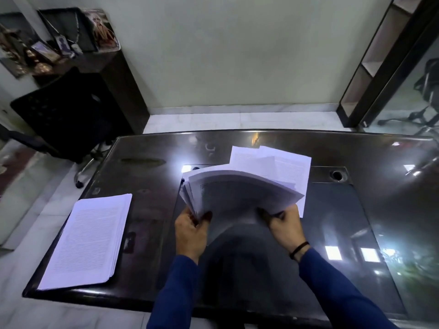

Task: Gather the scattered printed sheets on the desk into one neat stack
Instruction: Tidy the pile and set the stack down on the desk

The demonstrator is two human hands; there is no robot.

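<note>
A thick bundle of printed sheets (240, 191) is raised above the middle of the dark glossy desk (368, 210), bowed upward and fanned at its left edge. My left hand (191, 231) grips its near left corner and my right hand (285, 227) grips its near right corner. Behind the bundle, a few loose printed sheets (287, 160) lie flat on the desk, partly hidden by it. A separate stack of printed sheets (88, 241) lies at the desk's near left corner, slightly uneven along its right edge.
A black office chair (64, 115) stands off the desk's left side, next to a dark cabinet (114, 74) carrying framed pictures. A round cable hole (336, 175) sits in the desk at the right. A shelf unit and glass partition rise at the far right.
</note>
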